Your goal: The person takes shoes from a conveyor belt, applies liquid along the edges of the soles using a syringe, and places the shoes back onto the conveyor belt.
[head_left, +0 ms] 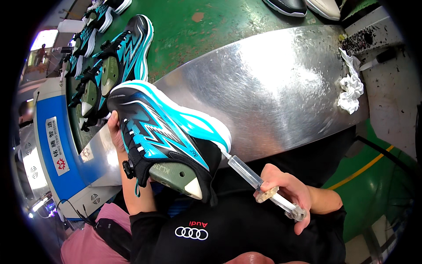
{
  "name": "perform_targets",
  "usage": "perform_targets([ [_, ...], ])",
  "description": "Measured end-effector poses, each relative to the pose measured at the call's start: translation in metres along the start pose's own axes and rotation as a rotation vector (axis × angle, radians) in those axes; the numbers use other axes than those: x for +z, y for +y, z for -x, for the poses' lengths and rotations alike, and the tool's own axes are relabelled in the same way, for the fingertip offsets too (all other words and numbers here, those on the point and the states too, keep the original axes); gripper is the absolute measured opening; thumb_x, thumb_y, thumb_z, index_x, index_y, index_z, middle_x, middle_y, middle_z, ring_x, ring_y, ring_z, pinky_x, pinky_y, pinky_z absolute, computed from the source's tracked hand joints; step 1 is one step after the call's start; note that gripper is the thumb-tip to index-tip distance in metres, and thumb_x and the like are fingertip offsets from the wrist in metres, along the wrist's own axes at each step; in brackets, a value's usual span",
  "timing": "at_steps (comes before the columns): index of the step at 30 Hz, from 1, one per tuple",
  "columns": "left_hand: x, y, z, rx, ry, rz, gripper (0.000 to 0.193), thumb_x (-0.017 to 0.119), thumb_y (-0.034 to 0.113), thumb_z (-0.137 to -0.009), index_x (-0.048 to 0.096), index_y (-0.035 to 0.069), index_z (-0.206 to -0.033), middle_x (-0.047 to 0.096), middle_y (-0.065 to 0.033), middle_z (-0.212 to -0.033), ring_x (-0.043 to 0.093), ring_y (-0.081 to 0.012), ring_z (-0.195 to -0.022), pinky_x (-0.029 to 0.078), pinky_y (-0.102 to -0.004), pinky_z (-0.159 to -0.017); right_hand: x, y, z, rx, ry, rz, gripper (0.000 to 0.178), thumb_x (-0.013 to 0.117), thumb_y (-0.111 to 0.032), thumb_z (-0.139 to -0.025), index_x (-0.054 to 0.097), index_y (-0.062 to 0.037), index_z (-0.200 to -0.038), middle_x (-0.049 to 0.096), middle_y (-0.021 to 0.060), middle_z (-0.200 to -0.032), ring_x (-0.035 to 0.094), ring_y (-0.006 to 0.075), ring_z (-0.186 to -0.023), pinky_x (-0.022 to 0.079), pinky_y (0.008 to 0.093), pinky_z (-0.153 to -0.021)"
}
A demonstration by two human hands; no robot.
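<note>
My left hand (116, 134) is closed on the toe end of a black and turquoise sneaker (165, 127), partly hidden behind it. The sneaker is tilted, its white and turquoise sole facing up and right, and a green shoe last (171, 177) fills its opening. Wrapped in my right hand (288, 187) is a clear plastic syringe (246, 171) with a white plunger. The syringe's thin tip meets the heel, about where the sole joins the black upper. Whether anything leaves the tip is too small to tell.
More matching sneakers on green lasts (127, 55) line up on the left. A shiny metal plate (255, 88) covers the near green table (184, 35). Crumpled white tissue (350, 92) and a dark-handled blade (378, 59) lie right. A blue and grey machine (55, 136) stands left.
</note>
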State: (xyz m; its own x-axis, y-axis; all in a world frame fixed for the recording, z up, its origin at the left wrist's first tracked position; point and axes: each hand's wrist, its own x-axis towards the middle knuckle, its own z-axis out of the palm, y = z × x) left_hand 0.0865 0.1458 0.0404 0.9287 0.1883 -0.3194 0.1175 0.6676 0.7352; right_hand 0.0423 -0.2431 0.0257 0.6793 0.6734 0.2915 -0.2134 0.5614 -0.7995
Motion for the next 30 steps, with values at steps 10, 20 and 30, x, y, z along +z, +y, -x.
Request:
perform_targets([
  [10, -0.043, 0.014, 0.059, -0.084, 0.179, -0.202, 0.049, 0.049, 0.029, -0.089, 0.045, -0.003, -0.125, 0.058, -0.0202, -0.114, 0.061, -0.0326, -0.099, 0.051, -0.0447, -0.086, -0.010, 0.011, -0.005, 0.021, -0.036, 0.082, 0.100, 0.076, -0.059, -0.058, 0.040, -0.0012, -0.131, 0.054, 0.0064, -0.112, 0.041, 0.0173, -0.088, 0.033, 0.0275, -0.075],
  [20, -0.057, 0.003, 0.133, -0.027, 0.314, -0.275, 0.028, 0.042, 0.020, -0.096, 0.050, 0.004, -0.117, 0.057, -0.0116, -0.117, 0.057, -0.0238, -0.105, 0.045, -0.0364, -0.095, -0.002, 0.013, -0.018, 0.036, -0.089, 0.191, 0.095, 0.079, -0.051, -0.058, 0.041, -0.0012, -0.129, 0.048, 0.0112, -0.123, 0.045, 0.0251, -0.099, 0.035, 0.0359, -0.087],
  [30, -0.034, -0.035, 0.190, -0.178, 0.160, -0.002, 0.059, 0.060, 0.003, -0.078, 0.038, -0.004, -0.132, 0.046, -0.0204, -0.132, 0.046, -0.0348, -0.122, 0.034, -0.0480, -0.105, 0.010, 0.002, -0.020, 0.087, -0.082, 0.283, 0.097, 0.081, -0.046, -0.056, 0.039, -0.0002, -0.129, 0.050, 0.0114, -0.121, 0.045, 0.0249, -0.096, 0.035, 0.0354, -0.086],
])
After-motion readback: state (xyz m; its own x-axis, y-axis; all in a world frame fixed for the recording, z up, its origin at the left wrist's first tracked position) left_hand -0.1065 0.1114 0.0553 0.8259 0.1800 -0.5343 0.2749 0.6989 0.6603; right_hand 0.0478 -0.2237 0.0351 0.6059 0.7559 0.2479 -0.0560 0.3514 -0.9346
